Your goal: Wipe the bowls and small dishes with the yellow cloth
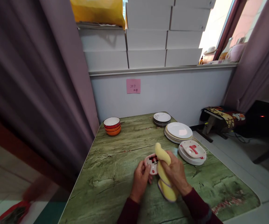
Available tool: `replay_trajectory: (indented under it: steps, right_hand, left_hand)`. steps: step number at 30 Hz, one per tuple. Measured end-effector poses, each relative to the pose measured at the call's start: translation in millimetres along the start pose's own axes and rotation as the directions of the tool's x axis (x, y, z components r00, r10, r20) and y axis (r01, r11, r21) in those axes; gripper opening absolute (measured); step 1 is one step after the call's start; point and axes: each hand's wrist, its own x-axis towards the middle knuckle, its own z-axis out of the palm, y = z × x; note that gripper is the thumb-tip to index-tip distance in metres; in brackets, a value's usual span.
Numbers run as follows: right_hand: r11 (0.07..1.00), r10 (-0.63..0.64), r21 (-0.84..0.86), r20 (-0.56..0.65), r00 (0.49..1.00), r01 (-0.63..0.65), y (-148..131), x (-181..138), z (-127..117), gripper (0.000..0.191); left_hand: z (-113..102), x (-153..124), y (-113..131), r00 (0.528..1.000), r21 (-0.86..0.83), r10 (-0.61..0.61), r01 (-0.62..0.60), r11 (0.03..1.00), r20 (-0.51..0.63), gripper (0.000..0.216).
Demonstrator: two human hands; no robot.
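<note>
The left grip (140, 179) pinches the left rim of a small dish (153, 167), thumb on top, while the right grip (175, 169) clutches a bunched yellow cloth (163, 169) against the dish's right side. Both reach in from dark red sleeves (129, 212) over the near middle of the green, wood-grained bench (108, 165); whether the dish touches the bench I can't make out from here.

Over on the left, a purple curtain (43, 62) hangs beside the bench. At the bench's far left corner sits a stack of bowls (112, 130), the top one white inside with a red outside, the lower ones orange. Right of those, on the wall (162, 96) behind, is a pink note (133, 90) with 357 handwritten on it, below rows of white boxes (146, 40).

In the middle, the dish shows a black and red picture on its pale face. The cloth's top end pokes out past the fingers, and its purple-edged lower fold droops toward the near side.

On the right, three stacks run from far to near: small plates (162, 118), wider plates (179, 130), then white plates (189, 159) topped by a red-marked dish (199, 152), just beyond the right grip. Past the bench, farther right, stands a stool with a patterned cover (227, 114).
</note>
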Motion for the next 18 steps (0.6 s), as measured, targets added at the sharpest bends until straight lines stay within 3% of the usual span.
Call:
replay_trajectory:
  steps: [4, 7, 9, 12, 15, 18]
  right_hand:
    - [0.938, -0.295, -0.173, 0.055, 0.954, 0.3, -10, 0, -9, 0.036]
    - [0.933, -0.328, -0.143, 0.029, 0.944, 0.329, -19, -2, -7, 0.035]
    - [0.962, -0.265, -0.075, -0.031, 0.964, 0.262, -23, -2, -2, 0.033]
    - [0.986, -0.026, 0.166, -0.048, 0.999, 0.033, -25, -5, 11, 0.035]
    - [0.85, 0.206, 0.478, 0.086, 0.975, -0.222, -22, -11, 26, 0.043]
    - [0.741, 0.288, 0.59, 0.149, 0.946, -0.319, -16, -13, 31, 0.047]
  left_hand:
    - [-2, -3, -2, 1.0, 0.105, -0.001, 0.0, 0.994, 0.001, 0.046]
    - [0, -4, -5, 1.0, 0.063, 0.012, -0.011, 0.998, -0.015, 0.049]
    - [2, -4, -6, 1.0, -0.031, 0.001, -0.001, 1.0, -0.019, 0.056]
    - [7, -3, -2, 0.996, -0.21, -0.046, 0.027, 0.977, -0.083, 0.06]
    - [11, -3, 3, 0.989, -0.355, -0.077, 0.029, 0.934, -0.122, 0.051]
    - [12, -4, 4, 0.994, -0.365, -0.086, 0.057, 0.929, -0.064, 0.049]
